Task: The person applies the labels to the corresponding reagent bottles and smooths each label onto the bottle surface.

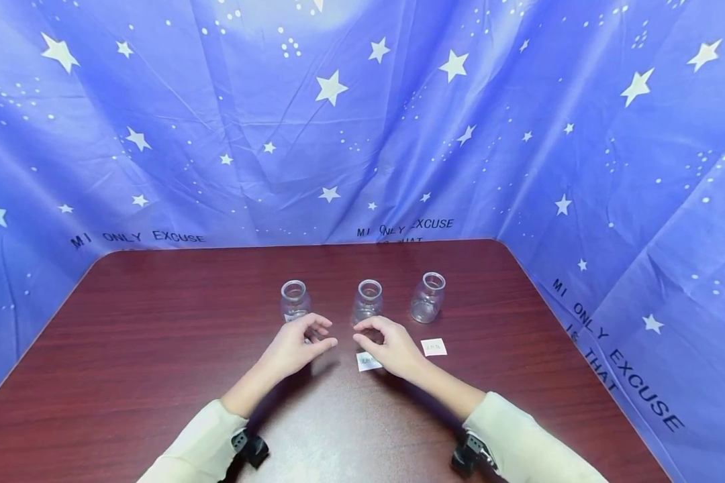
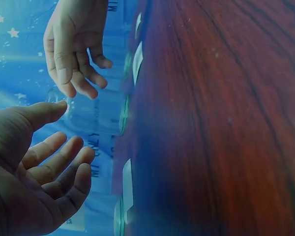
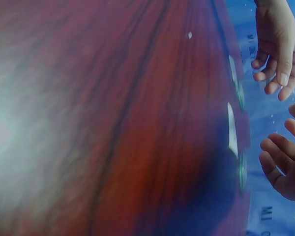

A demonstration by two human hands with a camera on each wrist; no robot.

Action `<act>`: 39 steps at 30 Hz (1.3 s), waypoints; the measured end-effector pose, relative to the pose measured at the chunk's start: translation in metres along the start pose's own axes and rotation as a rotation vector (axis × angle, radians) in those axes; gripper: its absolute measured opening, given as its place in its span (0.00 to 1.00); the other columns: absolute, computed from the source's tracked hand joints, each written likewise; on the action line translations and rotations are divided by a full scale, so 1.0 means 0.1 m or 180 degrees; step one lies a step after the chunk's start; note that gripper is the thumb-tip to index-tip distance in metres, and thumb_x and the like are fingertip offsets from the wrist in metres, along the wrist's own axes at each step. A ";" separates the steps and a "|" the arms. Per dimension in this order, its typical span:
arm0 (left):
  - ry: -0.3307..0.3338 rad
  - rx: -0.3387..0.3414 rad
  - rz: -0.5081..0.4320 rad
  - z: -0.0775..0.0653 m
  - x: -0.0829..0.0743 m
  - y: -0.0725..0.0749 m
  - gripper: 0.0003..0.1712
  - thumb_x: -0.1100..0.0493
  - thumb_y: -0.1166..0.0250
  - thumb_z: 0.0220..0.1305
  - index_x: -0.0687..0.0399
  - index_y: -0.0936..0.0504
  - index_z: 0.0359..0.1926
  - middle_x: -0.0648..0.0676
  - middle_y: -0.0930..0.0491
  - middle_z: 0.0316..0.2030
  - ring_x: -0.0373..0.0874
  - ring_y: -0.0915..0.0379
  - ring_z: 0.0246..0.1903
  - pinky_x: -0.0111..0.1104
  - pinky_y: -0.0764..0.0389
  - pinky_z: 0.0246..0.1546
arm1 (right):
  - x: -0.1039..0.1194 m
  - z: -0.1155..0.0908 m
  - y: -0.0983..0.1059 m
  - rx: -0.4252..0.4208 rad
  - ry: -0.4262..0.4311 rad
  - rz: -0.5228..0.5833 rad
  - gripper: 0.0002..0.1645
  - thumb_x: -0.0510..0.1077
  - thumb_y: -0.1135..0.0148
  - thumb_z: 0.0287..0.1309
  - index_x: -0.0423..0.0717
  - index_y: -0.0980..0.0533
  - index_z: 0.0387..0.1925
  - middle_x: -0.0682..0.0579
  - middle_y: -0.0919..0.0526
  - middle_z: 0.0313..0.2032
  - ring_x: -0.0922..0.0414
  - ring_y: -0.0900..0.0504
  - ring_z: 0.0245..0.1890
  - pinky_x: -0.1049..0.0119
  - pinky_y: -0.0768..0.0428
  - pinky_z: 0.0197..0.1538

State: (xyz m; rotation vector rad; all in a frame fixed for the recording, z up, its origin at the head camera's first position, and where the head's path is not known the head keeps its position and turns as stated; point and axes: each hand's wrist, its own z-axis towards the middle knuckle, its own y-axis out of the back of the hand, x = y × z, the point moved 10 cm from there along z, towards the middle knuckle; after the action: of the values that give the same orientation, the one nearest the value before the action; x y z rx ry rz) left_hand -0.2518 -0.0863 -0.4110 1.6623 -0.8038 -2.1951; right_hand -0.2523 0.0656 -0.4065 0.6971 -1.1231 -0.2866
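My left hand (image 1: 299, 345) hovers over the table in front of the left glass jar (image 1: 294, 295), fingers loosely bent and holding nothing. Facing it, my right hand (image 1: 393, 345) is also loosely curved, with bare space between thumb and fingers. It covers the lower part of the middle glass jar (image 1: 369, 300) and a corner of a white paper label (image 1: 368, 362) with writing. Farther right stands a third glass jar (image 1: 427, 298), with another written label (image 1: 433, 347) in front of it. A third white label (image 2: 128, 191) shows near the left jar in the left wrist view.
The dark red wooden table (image 1: 157, 335) has rounded far corners. A blue star-printed curtain (image 1: 338, 147) hangs behind it and along the sides. All three jars are upright, in a row. Black wrist cameras (image 1: 250, 448) sit at both cuffs.
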 end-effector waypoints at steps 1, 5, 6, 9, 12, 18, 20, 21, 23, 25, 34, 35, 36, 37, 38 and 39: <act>0.0001 0.0025 0.0004 0.01 -0.01 -0.02 0.17 0.57 0.30 0.53 0.60 0.21 0.42 0.55 0.17 0.33 0.37 0.25 0.29 0.25 0.25 0.31 | -0.03 -0.01 0.02 0.0002 -0.0003 0.0002 0.11 0.44 0.37 0.57 0.44 0.21 0.41 0.54 0.16 0.37 0.59 0.19 0.35 0.70 0.21 0.37; -0.0034 0.0127 0.0061 0.04 -0.04 -0.12 0.16 0.56 0.30 0.52 0.59 0.21 0.41 0.54 0.17 0.33 0.37 0.25 0.29 0.25 0.25 0.30 | -0.14 -0.06 0.07 0.0064 -0.0025 -0.0046 0.11 0.44 0.37 0.57 0.44 0.21 0.40 0.54 0.17 0.34 0.61 0.19 0.33 0.75 0.23 0.34; -0.0045 0.0154 0.0078 0.04 -0.05 -0.15 0.16 0.56 0.30 0.52 0.59 0.21 0.41 0.54 0.17 0.32 0.37 0.25 0.29 0.25 0.25 0.30 | -0.16 -0.07 0.08 0.0086 -0.0016 -0.0070 0.11 0.44 0.37 0.57 0.44 0.21 0.41 0.54 0.17 0.34 0.60 0.19 0.33 0.75 0.23 0.34; -0.0060 0.0256 0.0125 0.05 -0.07 -0.23 0.16 0.56 0.30 0.52 0.58 0.20 0.40 0.53 0.17 0.31 0.36 0.26 0.28 0.25 0.26 0.31 | -0.23 -0.11 0.13 0.0103 -0.0013 -0.0127 0.12 0.43 0.37 0.56 0.42 0.21 0.42 0.52 0.16 0.34 0.60 0.19 0.33 0.75 0.23 0.33; -0.0022 0.0377 0.0190 0.04 -0.08 -0.32 0.15 0.56 0.30 0.52 0.57 0.20 0.39 0.51 0.18 0.30 0.35 0.27 0.27 0.25 0.26 0.30 | -0.28 -0.15 0.17 0.0100 -0.0022 -0.0161 0.13 0.42 0.36 0.55 0.42 0.21 0.42 0.52 0.17 0.34 0.60 0.19 0.33 0.74 0.23 0.32; -0.0019 0.0605 0.0281 0.05 -0.08 -0.51 0.13 0.57 0.29 0.50 0.56 0.20 0.37 0.50 0.20 0.29 0.35 0.28 0.25 0.24 0.28 0.27 | -0.30 -0.21 0.19 0.0162 0.0099 -0.0377 0.13 0.41 0.34 0.52 0.43 0.21 0.40 0.53 0.18 0.35 0.59 0.21 0.33 0.70 0.22 0.35; -0.0050 0.0674 0.0353 0.06 -0.10 -0.57 0.13 0.58 0.30 0.50 0.56 0.20 0.37 0.50 0.20 0.29 0.36 0.27 0.27 0.25 0.28 0.29 | -0.29 -0.22 0.18 0.0188 0.0176 -0.0473 0.12 0.41 0.33 0.51 0.43 0.21 0.40 0.53 0.19 0.34 0.59 0.21 0.32 0.70 0.22 0.36; -0.0060 0.0703 0.0421 0.06 -0.11 -0.59 0.13 0.58 0.30 0.50 0.55 0.21 0.37 0.49 0.20 0.29 0.37 0.27 0.28 0.25 0.28 0.30 | -0.29 -0.22 0.18 0.0194 0.0212 -0.0533 0.12 0.41 0.33 0.50 0.44 0.21 0.39 0.54 0.20 0.33 0.60 0.22 0.31 0.71 0.23 0.36; -0.0068 0.0757 0.0542 0.07 -0.14 -0.63 0.13 0.57 0.30 0.49 0.55 0.21 0.36 0.49 0.21 0.29 0.39 0.26 0.30 0.27 0.28 0.32 | -0.28 -0.23 0.16 0.0229 0.0260 -0.0620 0.13 0.42 0.32 0.49 0.45 0.21 0.39 0.54 0.21 0.31 0.61 0.23 0.30 0.72 0.24 0.35; -0.0093 0.0790 0.0665 0.07 -0.16 -0.65 0.14 0.57 0.29 0.48 0.55 0.21 0.36 0.49 0.21 0.28 0.41 0.26 0.31 0.29 0.28 0.33 | -0.28 -0.24 0.15 0.0273 0.0273 -0.0679 0.13 0.42 0.32 0.49 0.46 0.21 0.39 0.54 0.23 0.30 0.62 0.25 0.28 0.74 0.26 0.33; -0.0143 0.0873 0.1016 0.09 -0.16 -0.74 0.16 0.56 0.27 0.43 0.55 0.22 0.33 0.49 0.27 0.29 0.38 0.30 0.29 0.30 0.28 0.31 | -0.27 -0.24 0.04 0.0483 0.0375 -0.1031 0.17 0.48 0.29 0.45 0.47 0.20 0.39 0.57 0.29 0.26 0.67 0.35 0.26 0.76 0.33 0.30; -0.0161 0.0864 0.1022 0.09 -0.16 -0.74 0.16 0.56 0.27 0.43 0.55 0.22 0.33 0.49 0.27 0.28 0.38 0.30 0.28 0.30 0.28 0.31 | -0.26 -0.24 0.03 0.0495 0.0397 -0.1058 0.18 0.48 0.29 0.45 0.47 0.20 0.39 0.58 0.29 0.26 0.67 0.35 0.26 0.76 0.33 0.30; -0.0176 0.0856 0.1037 0.09 -0.16 -0.74 0.16 0.56 0.27 0.43 0.54 0.22 0.33 0.48 0.27 0.28 0.38 0.31 0.28 0.30 0.28 0.30 | -0.25 -0.24 0.02 0.0499 0.0426 -0.1086 0.18 0.48 0.29 0.45 0.47 0.20 0.39 0.58 0.30 0.26 0.68 0.35 0.26 0.76 0.33 0.30; -0.0261 0.0821 0.1070 0.10 -0.13 -0.76 0.16 0.54 0.27 0.44 0.53 0.22 0.33 0.47 0.28 0.28 0.37 0.32 0.27 0.29 0.29 0.29 | -0.24 -0.24 0.02 0.0506 0.0449 -0.1108 0.17 0.48 0.29 0.45 0.47 0.20 0.38 0.58 0.30 0.26 0.67 0.35 0.26 0.76 0.33 0.30; -0.0281 0.0813 0.1084 0.10 -0.14 -0.75 0.15 0.54 0.27 0.44 0.52 0.23 0.32 0.47 0.29 0.28 0.36 0.32 0.27 0.29 0.30 0.28 | -0.23 -0.24 0.02 0.0510 0.0459 -0.1118 0.17 0.48 0.29 0.44 0.48 0.20 0.38 0.58 0.30 0.26 0.67 0.35 0.26 0.76 0.34 0.30; -0.0290 0.0814 0.1087 0.10 -0.15 -0.75 0.15 0.54 0.27 0.44 0.52 0.23 0.32 0.47 0.29 0.27 0.36 0.33 0.26 0.29 0.30 0.28 | -0.23 -0.24 0.02 0.0513 0.0464 -0.1127 0.17 0.48 0.29 0.44 0.48 0.20 0.38 0.58 0.30 0.26 0.67 0.36 0.25 0.75 0.34 0.30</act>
State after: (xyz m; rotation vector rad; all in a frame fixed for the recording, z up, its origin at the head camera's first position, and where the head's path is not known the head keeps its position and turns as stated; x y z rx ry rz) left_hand -0.2483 -0.0152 -0.4409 1.4059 -1.3328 -2.0047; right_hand -0.2409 0.0881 -0.4277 1.0461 -0.8868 -0.4412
